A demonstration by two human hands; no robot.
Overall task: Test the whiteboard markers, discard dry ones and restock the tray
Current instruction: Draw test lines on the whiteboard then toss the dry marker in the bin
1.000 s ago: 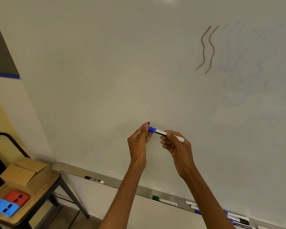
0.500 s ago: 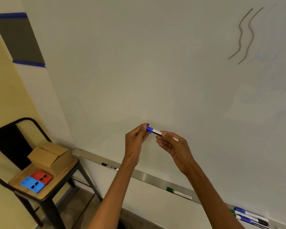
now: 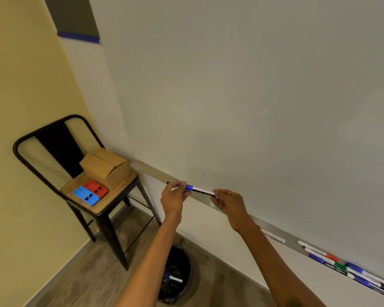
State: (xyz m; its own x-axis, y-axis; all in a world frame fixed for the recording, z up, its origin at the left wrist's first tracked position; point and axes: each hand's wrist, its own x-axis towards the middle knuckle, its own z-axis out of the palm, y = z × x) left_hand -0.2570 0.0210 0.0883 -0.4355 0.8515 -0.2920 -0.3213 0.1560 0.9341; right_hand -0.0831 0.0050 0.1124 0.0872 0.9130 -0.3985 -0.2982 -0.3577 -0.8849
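I hold a white marker with a blue cap (image 3: 197, 189) level in front of the whiteboard (image 3: 253, 96). My left hand (image 3: 173, 198) pinches its blue-capped end. My right hand (image 3: 228, 202) pinches the other end of the barrel. The metal tray (image 3: 155, 172) runs along the board's lower edge behind the marker. Several markers (image 3: 341, 265) lie in the tray at the lower right, blue, green, red and black capped. A black bin (image 3: 175, 275) stands on the floor below my left forearm, with a blue-capped marker inside it.
A black chair (image 3: 60, 147) with a wooden seat stands at the left against the yellow wall. On the seat sit a cardboard box (image 3: 105, 167), a red eraser (image 3: 95, 189) and a blue eraser (image 3: 85, 195). Wood floor shows around the bin.
The view has swung left and down, so the wavy test lines left the frame and the bin came into sight. Both hands with the marker dropped lower, down to tray level.
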